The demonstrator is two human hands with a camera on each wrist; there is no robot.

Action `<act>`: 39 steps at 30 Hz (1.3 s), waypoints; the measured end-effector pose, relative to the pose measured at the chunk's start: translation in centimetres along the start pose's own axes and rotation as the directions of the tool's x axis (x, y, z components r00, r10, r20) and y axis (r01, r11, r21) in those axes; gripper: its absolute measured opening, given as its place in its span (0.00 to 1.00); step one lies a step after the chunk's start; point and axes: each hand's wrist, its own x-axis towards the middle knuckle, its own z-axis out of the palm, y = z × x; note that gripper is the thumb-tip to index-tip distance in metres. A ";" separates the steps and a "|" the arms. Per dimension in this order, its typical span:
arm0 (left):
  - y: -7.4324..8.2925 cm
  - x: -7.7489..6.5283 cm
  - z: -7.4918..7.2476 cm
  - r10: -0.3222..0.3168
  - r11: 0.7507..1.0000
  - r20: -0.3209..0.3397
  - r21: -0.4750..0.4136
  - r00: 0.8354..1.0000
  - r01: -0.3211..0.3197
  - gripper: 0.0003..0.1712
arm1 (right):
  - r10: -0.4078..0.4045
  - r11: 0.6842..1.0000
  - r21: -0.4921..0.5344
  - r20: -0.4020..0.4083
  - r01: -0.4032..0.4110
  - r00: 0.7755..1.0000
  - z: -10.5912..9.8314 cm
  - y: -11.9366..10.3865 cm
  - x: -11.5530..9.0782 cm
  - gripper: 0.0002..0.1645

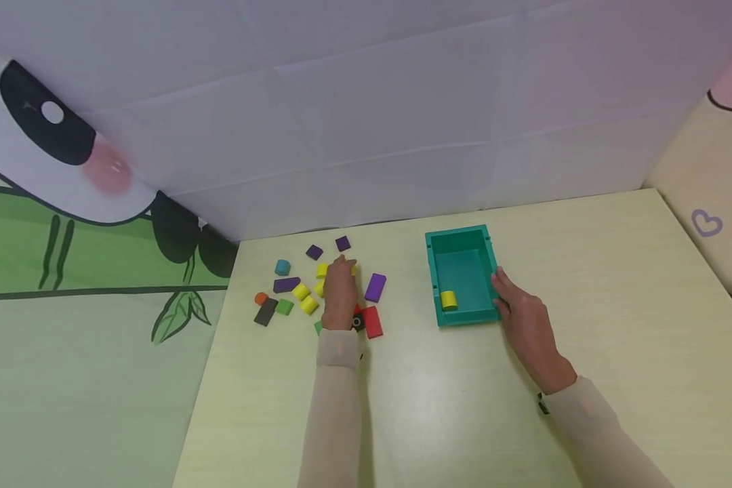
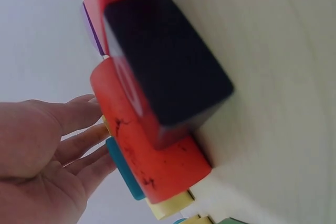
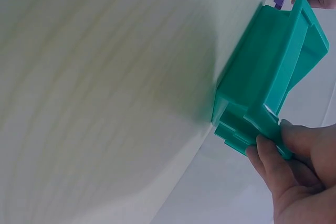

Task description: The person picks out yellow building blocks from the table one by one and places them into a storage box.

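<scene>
Among the scattered blocks on the left, my left hand (image 1: 340, 291) reaches down with bent fingers. It pinches a yellow block (image 1: 354, 270), mostly hidden by the fingers. Nearest the left wrist camera are an orange-red cylinder (image 2: 149, 135) and a black block (image 2: 168, 61) with a white ring on its side. My right hand (image 1: 527, 332) pinches the right side of a teal box (image 1: 470, 316), with thumb and fingers on its rim (image 3: 270, 124). A yellow cylinder (image 1: 449, 300) lies in the box's near left corner.
Around the left hand lie purple blocks (image 1: 375, 287), several yellow cylinders (image 1: 308, 304), a dark block (image 1: 266, 312), a green block (image 1: 284, 307), a blue piece (image 1: 282, 267), an orange piece (image 1: 260, 297) and a red block (image 1: 373, 322). White cloth (image 1: 390, 122) hangs behind the table (image 1: 439, 407).
</scene>
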 end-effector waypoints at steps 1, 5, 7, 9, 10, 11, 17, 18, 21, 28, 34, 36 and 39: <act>0.0 0.0 0.0 0.003 1.000 -0.005 -0.002 1.000 -0.003 0.22 | 0.001 1.000 -0.001 0.000 -0.001 1.000 0.0 0.0 0.0 0.33; -0.1 0.1 0.1 0.012 1.000 -0.018 -0.002 1.000 -0.012 0.23 | 0.002 1.000 -0.001 -0.002 -0.002 1.000 0.0 0.0 0.0 0.33; -0.1 0.3 0.1 0.016 1.000 -0.020 0.006 1.000 -0.016 0.23 | 0.002 1.000 -0.002 -0.002 -0.002 1.000 0.0 -0.1 0.0 0.33; 0.0 0.5 0.1 0.020 1.000 -0.021 0.010 1.000 -0.020 0.23 | 0.004 1.000 0.001 -0.002 -0.004 1.000 0.0 -0.1 0.0 0.33; 0.0 0.6 0.1 0.022 1.000 -0.021 0.016 1.000 -0.022 0.23 | 0.005 1.000 0.003 -0.001 -0.005 1.000 0.0 -0.1 0.0 0.33; 0.1 0.6 0.1 0.024 1.000 -0.021 0.020 0.999 -0.024 0.23 | 0.008 1.000 0.002 0.002 -0.008 1.000 -0.1 -0.1 0.0 0.33; 0.2 0.6 0.2 0.025 0.999 -0.014 0.027 1.000 -0.024 0.23 | 0.020 1.000 -0.002 0.013 -0.020 1.000 0.0 -0.2 0.0 0.33; 0.2 0.6 0.2 0.025 0.999 -0.012 0.028 1.000 -0.025 0.23 | 0.020 1.000 -0.003 0.013 -0.020 1.000 0.0 -0.2 0.0 0.33; 0.3 0.5 0.2 0.042 0.999 -0.021 0.028 0.999 -0.042 0.23 | 0.017 1.000 -0.002 0.010 -0.017 1.000 0.0 -0.2 0.0 0.33; 0.8 0.3 -0.2 0.109 0.994 -0.104 0.034 0.989 -0.106 0.18 | 0.003 1.000 -0.010 0.005 -0.003 1.000 -0.1 0.0 0.2 0.32; 1.5 0.1 -0.6 0.168 0.986 -0.156 0.030 0.973 -0.165 0.16 | 0.005 1.000 -0.013 0.006 -0.005 1.000 -0.1 -0.1 0.2 0.33; 1.8 -0.1 -0.8 0.187 0.982 -0.171 0.018 0.967 -0.187 0.15 | 0.006 1.000 -0.014 0.007 -0.006 1.000 -0.1 -0.1 0.2 0.32; 2.2 -0.6 -0.9 0.216 0.976 -0.196 0.011 0.957 -0.219 0.14 | 0.010 1.000 -0.014 0.009 -0.010 1.000 -0.1 -0.2 0.1 0.32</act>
